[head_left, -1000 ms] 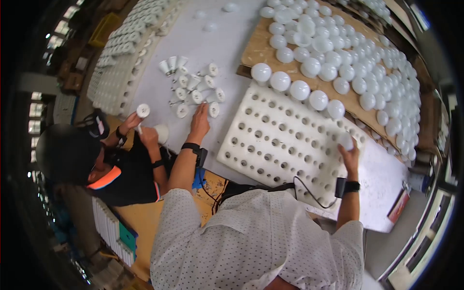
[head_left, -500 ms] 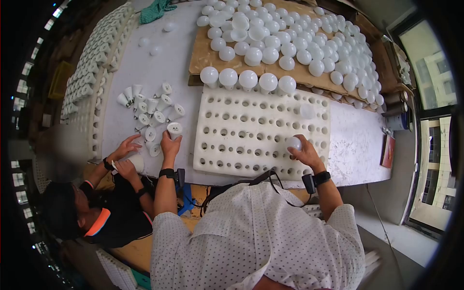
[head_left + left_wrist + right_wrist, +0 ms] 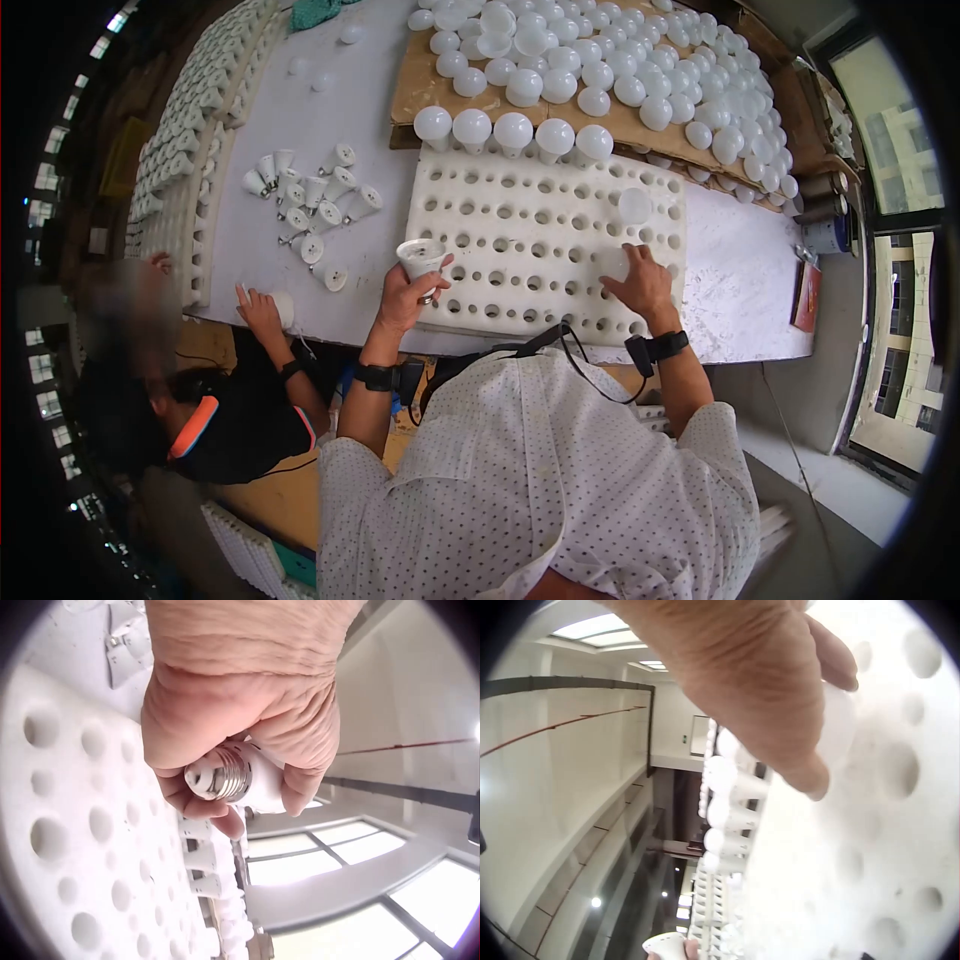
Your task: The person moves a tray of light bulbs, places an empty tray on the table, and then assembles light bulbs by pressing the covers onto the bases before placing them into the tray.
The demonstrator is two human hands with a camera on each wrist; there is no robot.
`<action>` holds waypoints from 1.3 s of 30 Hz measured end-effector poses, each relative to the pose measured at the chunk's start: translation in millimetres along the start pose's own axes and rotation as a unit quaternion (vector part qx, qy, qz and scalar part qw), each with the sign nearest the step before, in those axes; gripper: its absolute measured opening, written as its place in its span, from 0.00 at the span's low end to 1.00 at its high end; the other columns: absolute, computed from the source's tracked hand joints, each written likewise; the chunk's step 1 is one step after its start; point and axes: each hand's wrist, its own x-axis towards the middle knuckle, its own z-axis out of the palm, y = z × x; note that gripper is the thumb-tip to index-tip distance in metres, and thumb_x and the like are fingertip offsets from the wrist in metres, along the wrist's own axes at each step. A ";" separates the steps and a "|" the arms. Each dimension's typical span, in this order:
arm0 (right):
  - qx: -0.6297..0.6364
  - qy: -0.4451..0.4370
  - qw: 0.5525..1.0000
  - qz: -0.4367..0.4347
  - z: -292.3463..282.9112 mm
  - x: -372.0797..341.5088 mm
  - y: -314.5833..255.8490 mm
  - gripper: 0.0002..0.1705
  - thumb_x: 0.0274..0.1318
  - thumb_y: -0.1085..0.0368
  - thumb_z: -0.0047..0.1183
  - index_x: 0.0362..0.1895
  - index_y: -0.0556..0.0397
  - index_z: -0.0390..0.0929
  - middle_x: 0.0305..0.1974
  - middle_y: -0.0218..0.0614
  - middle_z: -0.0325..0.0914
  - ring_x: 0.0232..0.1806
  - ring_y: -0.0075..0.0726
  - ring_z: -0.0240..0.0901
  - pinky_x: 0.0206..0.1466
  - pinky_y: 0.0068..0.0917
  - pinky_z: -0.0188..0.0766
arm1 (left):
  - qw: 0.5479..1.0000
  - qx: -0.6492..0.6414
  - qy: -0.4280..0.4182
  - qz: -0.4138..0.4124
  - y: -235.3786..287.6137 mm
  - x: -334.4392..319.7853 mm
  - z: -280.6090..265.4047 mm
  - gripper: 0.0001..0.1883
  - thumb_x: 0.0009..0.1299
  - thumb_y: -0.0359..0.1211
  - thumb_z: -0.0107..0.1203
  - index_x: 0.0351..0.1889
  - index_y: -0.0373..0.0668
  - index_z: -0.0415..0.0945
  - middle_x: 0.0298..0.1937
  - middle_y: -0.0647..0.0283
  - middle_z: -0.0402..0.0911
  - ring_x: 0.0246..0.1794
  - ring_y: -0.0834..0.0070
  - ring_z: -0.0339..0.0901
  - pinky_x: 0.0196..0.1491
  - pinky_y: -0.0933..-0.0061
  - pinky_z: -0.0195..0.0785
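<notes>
My left hand (image 3: 405, 298) grips a white bulb base (image 3: 422, 256) above the foam tray's left edge. Its wide mouth faces up; the left wrist view shows the metal screw cap (image 3: 225, 777) between thumb and fingers. Low over the right part of the white foam tray (image 3: 500, 210) is my right hand (image 3: 645, 287). It holds a frosted bulb cover (image 3: 838, 724) between thumb and fingers, and they partly hide it. Just beyond lies another frosted cover (image 3: 635, 207) on the tray. Five assembled bulbs, several in all, stand along the tray's far edge, among them one bulb (image 3: 513, 130).
Loose bulb bases (image 3: 330, 214) lie on the table left of the tray. Many frosted covers (image 3: 600, 75) crowd a cardboard sheet (image 3: 405, 105) behind it. Stacked bases (image 3: 180, 130) line the far left. Another person's hand (image 3: 262, 315) works at the left table edge.
My left hand has taken a bulb base from the loose group and carried it right to the tray. My right hand has moved nearer me, leaving one cover on the tray. The head view has shifted.
</notes>
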 end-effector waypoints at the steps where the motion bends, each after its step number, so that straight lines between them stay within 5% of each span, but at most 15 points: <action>1: 0.065 0.046 0.997 -0.003 -10.5 -2.1 0.5 0.40 0.35 0.49 0.61 0.54 0.52 0.64 0.48 0.44 0.67 0.44 0.47 0.71 0.45 0.37 0.70 | 0.998 0.050 -0.042 -0.005 7.6 2.7 12.9 0.21 0.56 0.30 0.56 0.47 0.32 0.68 0.41 0.55 0.77 0.28 0.77 0.75 0.26 0.81 0.65; 2: 0.220 0.078 0.971 -0.052 -1.0 1.3 18.9 0.39 0.36 0.53 0.62 0.55 0.52 0.63 0.47 0.41 0.69 0.42 0.42 0.73 0.43 0.35 0.71 | 0.992 0.111 -0.053 -0.010 12.6 1.6 28.7 0.20 0.55 0.31 0.57 0.44 0.32 0.70 0.36 0.59 0.77 0.28 0.79 0.75 0.25 0.82 0.64; 3: 0.422 0.006 0.905 -0.060 -12.4 -4.0 13.1 0.40 0.35 0.57 0.62 0.56 0.51 0.62 0.47 0.39 0.69 0.42 0.39 0.73 0.42 0.33 0.72 | 0.983 0.155 -0.101 -0.011 16.9 2.3 38.2 0.20 0.55 0.32 0.57 0.44 0.31 0.70 0.33 0.60 0.77 0.29 0.79 0.75 0.27 0.82 0.66; 4: 0.602 -0.065 0.793 -0.062 -28.6 -10.1 6.9 0.41 0.34 0.60 0.63 0.57 0.50 0.60 0.46 0.38 0.70 0.41 0.36 0.73 0.41 0.30 0.72 | 0.978 0.165 -0.127 -0.019 23.8 0.3 54.7 0.21 0.54 0.33 0.59 0.43 0.31 0.70 0.32 0.61 0.77 0.29 0.78 0.75 0.30 0.81 0.69; 5: 0.605 -0.073 0.791 -0.060 -31.9 -13.7 0.3 0.41 0.34 0.60 0.63 0.57 0.50 0.60 0.46 0.38 0.70 0.41 0.36 0.73 0.41 0.30 0.72 | 0.970 0.179 -0.158 -0.033 32.7 -1.8 71.9 0.22 0.52 0.35 0.61 0.42 0.32 0.70 0.32 0.60 0.77 0.30 0.78 0.75 0.32 0.78 0.70; 7: 0.702 -0.136 0.686 -0.137 -32.8 -20.5 -16.9 0.43 0.31 0.65 0.65 0.57 0.49 0.58 0.47 0.37 0.69 0.42 0.32 0.72 0.41 0.26 0.72 | 0.951 0.221 -0.215 0.010 29.7 -0.2 87.8 0.23 0.51 0.36 0.62 0.42 0.34 0.71 0.34 0.61 0.77 0.32 0.79 0.74 0.35 0.78 0.69; 9: 0.696 -0.136 0.688 -0.152 -34.6 -18.0 -27.4 0.44 0.30 0.66 0.66 0.56 0.49 0.58 0.48 0.37 0.69 0.41 0.32 0.72 0.41 0.25 0.72 | 0.936 0.246 -0.244 0.059 23.6 9.5 97.5 0.24 0.51 0.37 0.63 0.43 0.34 0.71 0.34 0.61 0.77 0.32 0.79 0.74 0.37 0.79 0.68; 14: 0.688 -0.144 0.680 -0.210 -32.0 -19.0 -47.1 0.44 0.26 0.66 0.68 0.53 0.49 0.58 0.47 0.36 0.69 0.47 0.30 0.67 0.48 0.27 0.68 | 0.932 0.234 -0.274 -0.041 26.9 11.4 106.7 0.25 0.49 0.37 0.65 0.42 0.33 0.72 0.31 0.63 0.78 0.29 0.80 0.74 0.35 0.80 0.67; 17: 0.646 -0.142 0.712 -0.237 -33.5 -19.0 -52.0 0.45 0.27 0.65 0.69 0.53 0.50 0.58 0.45 0.34 0.69 0.50 0.29 0.65 0.53 0.27 0.62 | 0.927 0.228 -0.288 -0.075 26.6 11.4 106.2 0.26 0.51 0.39 0.65 0.44 0.33 0.70 0.30 0.63 0.77 0.25 0.82 0.72 0.29 0.80 0.67; 28: 0.584 -0.154 0.743 -0.287 -27.7 -13.9 -59.6 0.42 0.28 0.64 0.69 0.53 0.52 0.61 0.44 0.31 0.69 0.49 0.27 0.64 0.54 0.27 0.60 | 0.924 0.242 -0.287 -0.075 21.4 8.7 98.9 0.22 0.52 0.35 0.64 0.40 0.33 0.71 0.26 0.65 0.76 0.23 0.82 0.72 0.28 0.81 0.66; 31: 0.530 -0.134 0.782 -0.300 -35.5 -16.4 -64.2 0.43 0.28 0.63 0.69 0.53 0.52 0.61 0.44 0.32 0.69 0.47 0.30 0.66 0.53 0.28 0.62 | 0.920 0.269 -0.270 -0.093 27.0 6.3 102.9 0.21 0.51 0.35 0.64 0.39 0.33 0.71 0.25 0.64 0.77 0.22 0.83 0.72 0.27 0.81 0.66; 33: 0.385 -0.128 0.853 -0.329 -47.7 -19.4 -70.7 0.44 0.27 0.62 0.69 0.53 0.52 0.61 0.45 0.35 0.70 0.47 0.37 0.69 0.52 0.30 0.64 | 0.915 0.291 -0.261 -0.103 31.2 5.4 106.4 0.21 0.50 0.35 0.65 0.37 0.33 0.72 0.25 0.64 0.77 0.21 0.82 0.73 0.27 0.81 0.66; 39: 0.276 -0.104 0.889 -0.350 -47.3 -25.7 -78.7 0.43 0.27 0.60 0.68 0.53 0.52 0.62 0.45 0.43 0.71 0.45 0.49 0.70 0.46 0.36 0.69 | 0.886 0.365 -0.266 -0.106 27.5 6.2 108.1 0.21 0.47 0.36 0.66 0.34 0.33 0.74 0.22 0.64 0.77 0.19 0.82 0.73 0.25 0.80 0.67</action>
